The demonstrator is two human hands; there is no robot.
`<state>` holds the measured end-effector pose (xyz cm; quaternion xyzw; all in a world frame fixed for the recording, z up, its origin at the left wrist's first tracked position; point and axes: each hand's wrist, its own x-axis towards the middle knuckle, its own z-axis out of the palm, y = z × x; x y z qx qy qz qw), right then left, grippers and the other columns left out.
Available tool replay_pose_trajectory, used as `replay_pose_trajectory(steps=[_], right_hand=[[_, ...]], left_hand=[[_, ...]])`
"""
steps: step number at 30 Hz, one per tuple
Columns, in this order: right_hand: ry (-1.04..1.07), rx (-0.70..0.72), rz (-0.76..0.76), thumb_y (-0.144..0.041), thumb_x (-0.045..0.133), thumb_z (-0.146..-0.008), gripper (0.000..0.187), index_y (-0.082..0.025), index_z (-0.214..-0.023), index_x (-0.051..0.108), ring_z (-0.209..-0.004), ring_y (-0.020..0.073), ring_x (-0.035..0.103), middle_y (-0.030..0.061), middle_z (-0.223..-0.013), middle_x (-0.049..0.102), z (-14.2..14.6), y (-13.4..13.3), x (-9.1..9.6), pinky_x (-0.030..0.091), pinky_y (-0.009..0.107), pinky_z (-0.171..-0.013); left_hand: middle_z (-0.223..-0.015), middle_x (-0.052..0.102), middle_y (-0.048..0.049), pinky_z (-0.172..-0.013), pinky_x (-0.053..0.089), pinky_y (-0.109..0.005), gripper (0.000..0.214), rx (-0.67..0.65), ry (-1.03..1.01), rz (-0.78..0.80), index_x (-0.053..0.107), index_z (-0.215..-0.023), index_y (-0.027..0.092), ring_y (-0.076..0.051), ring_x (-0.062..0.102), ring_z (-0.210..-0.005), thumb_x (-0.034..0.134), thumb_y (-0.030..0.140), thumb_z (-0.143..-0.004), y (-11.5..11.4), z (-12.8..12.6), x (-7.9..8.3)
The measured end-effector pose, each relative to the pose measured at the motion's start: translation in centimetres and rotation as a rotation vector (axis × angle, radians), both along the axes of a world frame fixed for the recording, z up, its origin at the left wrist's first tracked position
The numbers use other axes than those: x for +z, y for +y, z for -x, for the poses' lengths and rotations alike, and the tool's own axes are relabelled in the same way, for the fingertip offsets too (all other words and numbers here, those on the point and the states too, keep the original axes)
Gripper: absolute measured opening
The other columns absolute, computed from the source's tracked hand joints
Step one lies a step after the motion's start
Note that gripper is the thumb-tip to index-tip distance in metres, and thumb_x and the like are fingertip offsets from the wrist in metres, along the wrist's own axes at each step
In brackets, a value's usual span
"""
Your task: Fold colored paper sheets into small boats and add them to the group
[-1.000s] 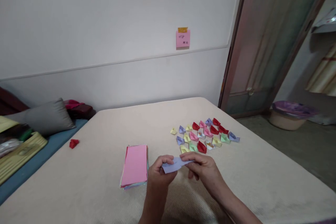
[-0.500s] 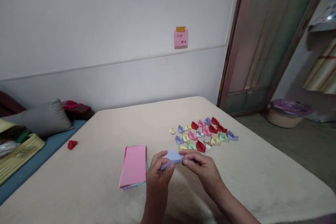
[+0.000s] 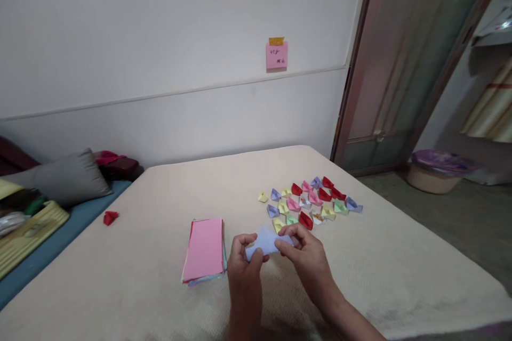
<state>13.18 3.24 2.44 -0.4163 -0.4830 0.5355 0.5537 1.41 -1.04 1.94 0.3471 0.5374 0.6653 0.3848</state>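
Both hands pinch a partly folded sheet of light blue-violet paper above the cloth-covered table. The paper has a pointed top and a flat band along its lower edge. My left hand grips the left end, thumb in front and fingers behind. At the right end, my right hand holds it between thumb and fingers. Just beyond the hands stand several small folded paper boats in red, pink, yellow, green, violet and white. A stack of coloured paper, pink sheet on top, lies left of my left hand.
A crumpled-looking red paper piece lies at the left of the cream table cover. Further left are a grey cushion and a yellow woven mat. A pink note is taped to the wall. A basin stands on the floor at right.
The violet paper has been tilted so its broad face now shows towards me. Both hands have shifted slightly, still holding its ends.
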Motion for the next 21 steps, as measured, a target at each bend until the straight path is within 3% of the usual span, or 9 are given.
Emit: replay_pose_trajectory(steps=[4, 8, 13, 18, 21], right_hand=[[-0.018, 0.033, -0.004, -0.024, 0.068, -0.066, 0.017, -0.023, -0.076, 0.054, -0.052, 0.0143, 0.049, -0.0035, -0.062, 0.053, -0.1, 0.1, -0.6, 0.038, 0.025, -0.048], [-0.104, 0.09, -0.167, -0.026, 0.064, -0.073, 0.007, -0.02, -0.072, 0.066, -0.071, 0.0184, 0.058, 0.0064, -0.092, 0.059, -0.8, 0.6, -1.0, 0.045, 0.027, -0.054], [-0.139, 0.161, -0.233, -0.019, 0.066, -0.068, 0.01, -0.02, -0.076, 0.072, -0.096, 0.0249, 0.059, 0.0105, -0.103, 0.061, -1.4, 1.1, -0.8, 0.049, 0.03, -0.069], [-0.174, 0.123, -0.281, -0.018, 0.066, -0.07, 0.012, -0.021, -0.079, 0.073, -0.096, 0.0241, 0.06, 0.0099, -0.103, 0.063, -1.4, 1.0, -1.0, 0.049, 0.032, -0.076], [-0.242, 0.105, -0.34, -0.018, 0.065, -0.073, 0.012, -0.021, -0.081, 0.073, -0.096, 0.0235, 0.06, 0.0093, -0.101, 0.065, -1.5, 1.0, -1.1, 0.046, 0.034, -0.084]], left_hand=[[-0.109, 0.059, -0.0077, -0.067, 0.054, -0.028, 0.006, -0.025, 0.008, 0.004, 0.061, -0.073, 0.017, -0.02, 0.06, -0.086, 0.061, 0.023, -0.073, -0.1, 0.3, 0.2], [-0.108, 0.062, -0.0103, -0.072, 0.054, -0.029, 0.009, -0.072, 0.094, -0.038, 0.068, -0.067, 0.016, -0.024, 0.06, -0.097, 0.063, 0.022, -0.071, 0.3, 0.9, -0.4], [-0.102, 0.066, -0.0099, -0.07, 0.053, -0.027, 0.02, -0.013, -0.031, -0.08, 0.07, -0.075, 0.015, -0.021, 0.067, -0.083, 0.073, 0.016, -0.056, 1.1, 1.1, -1.4], [-0.072, 0.071, -0.0047, -0.063, 0.051, -0.026, 0.024, -0.033, -0.014, 0.041, 0.07, -0.082, 0.015, -0.017, 0.065, -0.064, 0.074, 0.022, -0.059, 0.8, 1.4, -0.8], [-0.088, 0.07, -0.0069, -0.059, 0.05, -0.026, 0.019, -0.077, 0.052, 0.057, 0.07, -0.08, 0.015, -0.015, 0.063, -0.062, 0.071, 0.026, -0.065, 0.4, 1.8, 0.0]])
